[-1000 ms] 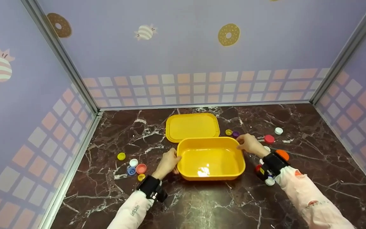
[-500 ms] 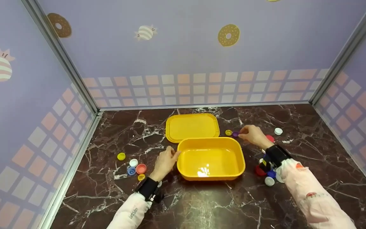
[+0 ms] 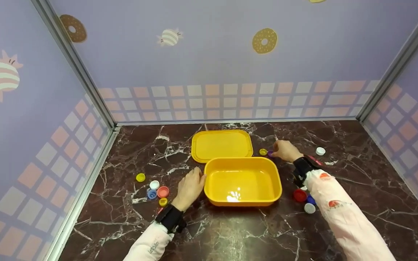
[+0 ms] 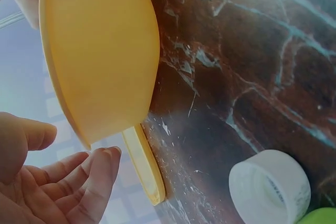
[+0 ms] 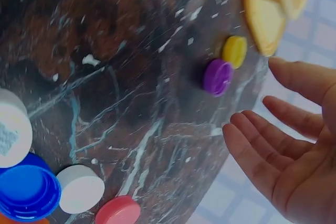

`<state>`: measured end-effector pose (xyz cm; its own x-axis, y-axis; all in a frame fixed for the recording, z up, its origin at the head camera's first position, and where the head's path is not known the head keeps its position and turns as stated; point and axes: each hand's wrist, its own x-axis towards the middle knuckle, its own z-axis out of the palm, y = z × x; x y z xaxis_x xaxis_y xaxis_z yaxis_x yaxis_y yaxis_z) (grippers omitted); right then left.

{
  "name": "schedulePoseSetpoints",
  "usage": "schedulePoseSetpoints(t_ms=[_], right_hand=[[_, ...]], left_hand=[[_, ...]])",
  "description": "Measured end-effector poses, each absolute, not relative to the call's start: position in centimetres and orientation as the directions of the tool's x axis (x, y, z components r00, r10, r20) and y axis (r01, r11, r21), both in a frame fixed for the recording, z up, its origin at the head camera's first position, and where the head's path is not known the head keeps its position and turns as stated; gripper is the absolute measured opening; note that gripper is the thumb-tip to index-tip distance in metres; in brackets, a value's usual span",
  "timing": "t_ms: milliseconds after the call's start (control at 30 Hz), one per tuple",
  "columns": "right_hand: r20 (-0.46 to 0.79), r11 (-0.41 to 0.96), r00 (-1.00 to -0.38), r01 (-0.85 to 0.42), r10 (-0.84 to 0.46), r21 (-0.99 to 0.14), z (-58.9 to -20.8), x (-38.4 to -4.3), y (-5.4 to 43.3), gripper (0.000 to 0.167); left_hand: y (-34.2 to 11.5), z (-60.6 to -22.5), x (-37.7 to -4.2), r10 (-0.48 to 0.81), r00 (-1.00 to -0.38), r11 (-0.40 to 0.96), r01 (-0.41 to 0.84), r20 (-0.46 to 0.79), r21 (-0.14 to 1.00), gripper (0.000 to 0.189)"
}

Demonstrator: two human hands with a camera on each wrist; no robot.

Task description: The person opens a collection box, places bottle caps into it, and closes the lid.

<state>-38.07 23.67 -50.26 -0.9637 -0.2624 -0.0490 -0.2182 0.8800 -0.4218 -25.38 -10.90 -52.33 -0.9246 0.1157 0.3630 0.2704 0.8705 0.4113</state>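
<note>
A yellow plastic box (image 3: 243, 177) with nothing in it stands in the middle of the dark marbled table. Beside its left end hovers my left hand (image 3: 190, 187); in the left wrist view the thumb and fingers are apart and hold nothing, close to the box's rim. My right hand (image 3: 287, 150) is past the box's back right corner, its loosely bent fingers above the table near a purple bottle cap (image 5: 218, 77). That cap sits next to a yellow bottle cap (image 5: 234, 52). In the right wrist view a gap separates the right fingers from both caps.
Behind the box lies its yellow lid (image 3: 222, 145). Several caps are on the left, among them a pink cap (image 3: 163, 191) and a blue cap (image 3: 152, 194). More lie on the right, including a red cap (image 3: 300, 195) and a white cap (image 3: 320, 151). Patterned walls enclose the table.
Both hands have let go of the box's rim. My right hand has moved back to the purple cap, and my left hand slightly left. The box and caps stay put.
</note>
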Motion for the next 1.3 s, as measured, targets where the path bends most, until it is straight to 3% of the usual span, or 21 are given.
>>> schedulePoseSetpoints(t_ms=[267, 467, 700, 1067, 1300], right_hand=[[-0.036, 0.919, -0.963, -0.244, -0.267, -0.311, -52.5, -38.8, 23.5, 0.043], [0.013, 0.924, -0.965, -0.254, -0.261, -0.284, -53.1, -39.0, 23.5, 0.044], [0.008, 0.919, -0.96, -0.271, -0.281, -0.288, -53.7, -39.3, 23.4, 0.038], [0.081, 0.862, -0.936, -0.348, -0.343, -0.368, -54.0, -39.7, 23.9, 0.009], [0.084, 0.851, -0.937, -0.345, -0.34, -0.396, -52.7, -39.9, 24.3, 0.009]], left_hand=[[-10.9, -52.1, -25.2, 0.109, -0.92, 0.865, 0.274, 0.376, 0.421, 0.017], [-10.9, -52.0, -25.2, 0.114, -0.881, 0.855, 0.322, 0.458, 0.407, 0.019], [-11.1, -52.0, -25.2, 0.143, -0.865, 0.848, 0.358, 0.481, 0.392, 0.019], [-11.6, -52.0, -25.2, 0.173, -0.856, 0.847, 0.382, 0.487, 0.37, 0.019], [-12.0, -52.4, -25.3, 0.163, -0.865, 0.858, 0.362, 0.474, 0.365, 0.019]])
